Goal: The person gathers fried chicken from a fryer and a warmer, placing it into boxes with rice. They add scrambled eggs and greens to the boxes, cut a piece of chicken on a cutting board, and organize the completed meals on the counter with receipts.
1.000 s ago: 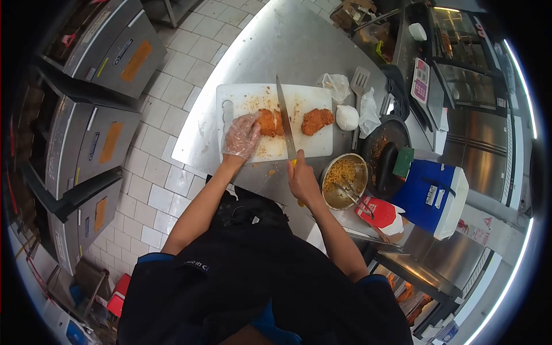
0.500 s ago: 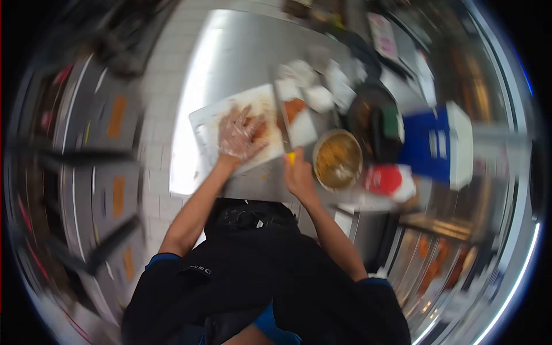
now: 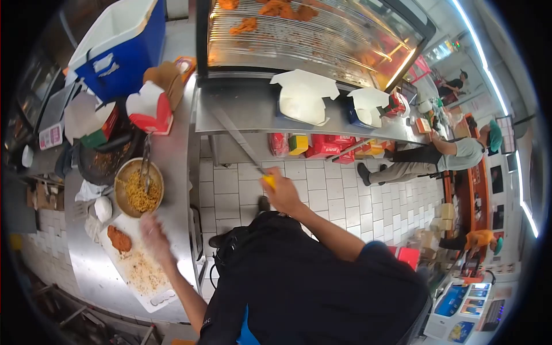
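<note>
My right hand [image 3: 282, 192] is wrapped round the yellow handle of a long knife [image 3: 237, 135]. Its blade points up and left, over the gap between the two counters. A clear plastic glove covers my left hand [image 3: 154, 234], which is smeared by motion beside the white cutting board [image 3: 156, 287]. On the board lie crumbs and a piece of fried chicken [image 3: 119, 240]. Just beyond my left hand stands a bowl [image 3: 161, 192] of noodles, with metal tongs [image 3: 146, 172] in it.
Open takeaway boxes [image 3: 306, 100] stand on the steel shelf before a lit display case [image 3: 310, 43] of fried chicken. At the upper left are a blue cool box [image 3: 123, 57], a red box [image 3: 152, 115] and a dark mortar [image 3: 95, 167]. Other people [image 3: 460, 154] stand at the right.
My view has swung to the right. The knife has left the board and is held out over the floor gap. My left hand, spread on the food before, has come off it.
</note>
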Demonstrator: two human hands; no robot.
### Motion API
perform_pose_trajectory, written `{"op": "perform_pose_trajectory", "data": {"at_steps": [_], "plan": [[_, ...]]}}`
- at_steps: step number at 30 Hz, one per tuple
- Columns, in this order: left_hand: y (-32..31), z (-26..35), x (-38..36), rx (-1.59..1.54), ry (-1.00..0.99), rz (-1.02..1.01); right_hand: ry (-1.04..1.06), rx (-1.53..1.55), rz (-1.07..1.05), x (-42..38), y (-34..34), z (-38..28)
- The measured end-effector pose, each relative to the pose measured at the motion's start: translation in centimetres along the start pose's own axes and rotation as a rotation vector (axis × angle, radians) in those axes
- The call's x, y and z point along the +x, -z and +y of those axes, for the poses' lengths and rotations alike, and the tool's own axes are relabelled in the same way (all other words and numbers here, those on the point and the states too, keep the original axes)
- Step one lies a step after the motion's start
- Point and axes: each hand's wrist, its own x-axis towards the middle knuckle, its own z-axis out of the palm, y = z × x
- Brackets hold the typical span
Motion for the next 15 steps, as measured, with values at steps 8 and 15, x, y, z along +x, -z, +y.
{"op": "perform_pose_trajectory", "data": {"at_steps": [8, 15], "plan": [[-41.6, 19.1, -2.0, -0.522, 0.19, -0.83, -0.486, 0.294, 0.519, -6.8, 10.3, 14.6], [-55.9, 22.6, -3.0, 0.606, -0.707, -0.463, -0.594, 0.225, 0.608, -11.1, 16.5, 21.6]]}}
